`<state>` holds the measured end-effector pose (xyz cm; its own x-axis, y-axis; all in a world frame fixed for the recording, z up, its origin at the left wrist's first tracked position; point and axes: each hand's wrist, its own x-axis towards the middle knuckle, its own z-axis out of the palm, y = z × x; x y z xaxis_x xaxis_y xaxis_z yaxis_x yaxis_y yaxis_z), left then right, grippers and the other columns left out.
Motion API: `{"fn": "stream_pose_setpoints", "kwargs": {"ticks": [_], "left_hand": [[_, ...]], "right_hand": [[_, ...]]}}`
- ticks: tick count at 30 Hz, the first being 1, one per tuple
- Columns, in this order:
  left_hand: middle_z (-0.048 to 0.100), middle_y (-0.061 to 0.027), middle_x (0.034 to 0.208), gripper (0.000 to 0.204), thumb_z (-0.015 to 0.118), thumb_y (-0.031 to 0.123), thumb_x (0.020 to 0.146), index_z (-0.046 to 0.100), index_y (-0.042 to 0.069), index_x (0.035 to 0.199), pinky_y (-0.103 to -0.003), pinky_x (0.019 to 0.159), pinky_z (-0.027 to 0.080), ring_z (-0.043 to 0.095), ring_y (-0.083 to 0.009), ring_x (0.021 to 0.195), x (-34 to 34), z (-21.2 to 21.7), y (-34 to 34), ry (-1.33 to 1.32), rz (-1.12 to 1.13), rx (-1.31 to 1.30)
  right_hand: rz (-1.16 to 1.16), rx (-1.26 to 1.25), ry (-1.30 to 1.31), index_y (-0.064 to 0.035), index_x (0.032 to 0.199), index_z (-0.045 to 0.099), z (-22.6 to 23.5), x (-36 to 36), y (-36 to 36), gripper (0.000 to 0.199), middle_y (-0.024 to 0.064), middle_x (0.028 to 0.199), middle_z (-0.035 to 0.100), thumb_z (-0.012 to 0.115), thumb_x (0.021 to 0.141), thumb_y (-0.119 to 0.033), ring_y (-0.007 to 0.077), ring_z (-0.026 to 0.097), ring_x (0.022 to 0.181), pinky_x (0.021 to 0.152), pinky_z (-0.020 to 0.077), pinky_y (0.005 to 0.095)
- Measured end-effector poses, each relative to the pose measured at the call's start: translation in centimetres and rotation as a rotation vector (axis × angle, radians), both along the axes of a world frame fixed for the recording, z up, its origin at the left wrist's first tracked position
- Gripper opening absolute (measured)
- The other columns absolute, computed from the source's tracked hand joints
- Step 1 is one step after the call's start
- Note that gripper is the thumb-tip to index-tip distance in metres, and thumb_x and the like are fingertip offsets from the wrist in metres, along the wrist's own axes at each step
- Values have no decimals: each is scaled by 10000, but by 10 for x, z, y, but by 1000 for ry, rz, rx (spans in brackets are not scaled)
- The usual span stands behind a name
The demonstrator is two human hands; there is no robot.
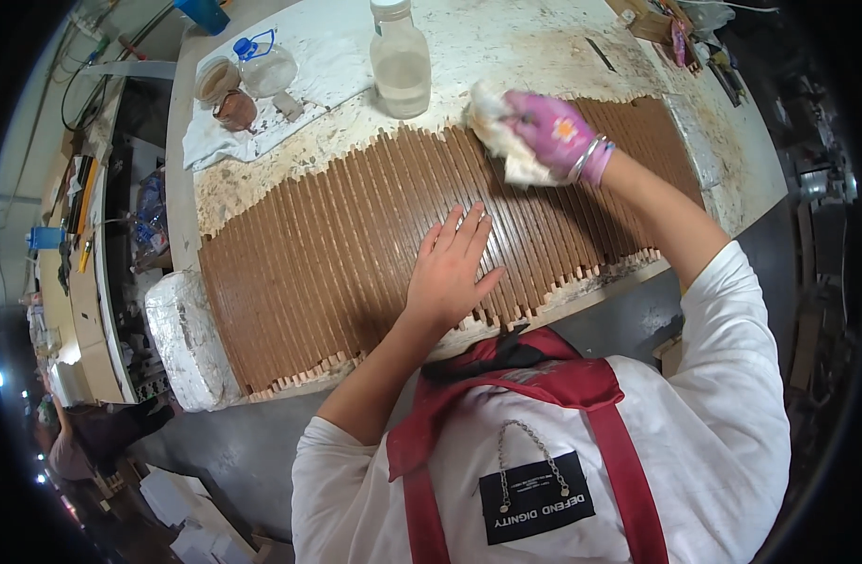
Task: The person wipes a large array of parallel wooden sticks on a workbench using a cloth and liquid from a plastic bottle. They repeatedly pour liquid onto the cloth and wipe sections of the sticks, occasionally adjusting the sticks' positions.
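Across the table lies a row of narrow brown wooden strips (pixel 346 244), set side by side with uneven ends. My bare left hand (pixel 453 268) rests flat on the strips near their middle, fingers stretched out. In a pink glove with a flower on its back, my right hand (pixel 550 132) is closed on a whitish cloth (pixel 506 136). The cloth touches the strips near their far edge, right of the middle. A bulky foil-like wrapped block (pixel 191 338) stands against the left end of the row, and a similar wrapped piece (pixel 691 141) at the right end.
Beyond the strips stands a glass bottle of cloudy liquid (pixel 401 70). At the far left, a clear jug with a blue cap (pixel 264 68) and a jar of brown stuff (pixel 234 111) sit on a white cloth (pixel 210 141). A cardboard box (pixel 649 21) is at the far right.
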<state>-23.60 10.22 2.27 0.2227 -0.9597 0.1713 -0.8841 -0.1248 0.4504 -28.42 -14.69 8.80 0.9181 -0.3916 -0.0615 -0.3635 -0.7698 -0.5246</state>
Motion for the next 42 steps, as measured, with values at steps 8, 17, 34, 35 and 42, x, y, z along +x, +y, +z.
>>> {"fn": "stream_pose_setpoints", "kwargs": {"ticks": [8,17,34,35,42], "left_hand": [[389,-120,1462,619,632,378,841,481,28,1330,-467,1071,303,364,-322,1340,-1,0,1,-5,-13,-22],[420,-125,1434,530,640,277,849,497,65,1312,-472,1048,344,420,-336,1297,17,-5,4,227,-69,-104],[470,36,590,241,452,170,998,626,11,947,-197,480,315,393,-32,514,-9,55,33,1505,-141,157],[452,39,581,244,443,164,999,621,11,934,-197,475,300,376,-32,507,-6,61,45,1530,-52,89],[325,10,461,305,386,243,1004,443,111,735,-264,423,285,316,-111,400,15,54,183,1592,485,-402]], "right_hand": [[29,-98,284,-85,894,582,-30,75,29,372,73,704,613,355,991,-363,177,587,562,528,515,315],[-216,614,-208,-57,1077,618,69,-17,-75,288,60,901,659,576,905,-284,134,620,753,675,535,286],[-310,1292,-605,8,1274,494,3,-122,28,472,85,1132,615,644,874,-192,163,598,1012,879,495,306],[-318,1293,-614,4,1278,491,-4,-123,28,471,87,1141,610,638,878,-196,169,595,1020,885,494,312],[-339,1177,-682,-23,1306,469,-49,-145,-9,464,104,1207,577,597,909,-226,210,573,1074,921,484,350]]}}
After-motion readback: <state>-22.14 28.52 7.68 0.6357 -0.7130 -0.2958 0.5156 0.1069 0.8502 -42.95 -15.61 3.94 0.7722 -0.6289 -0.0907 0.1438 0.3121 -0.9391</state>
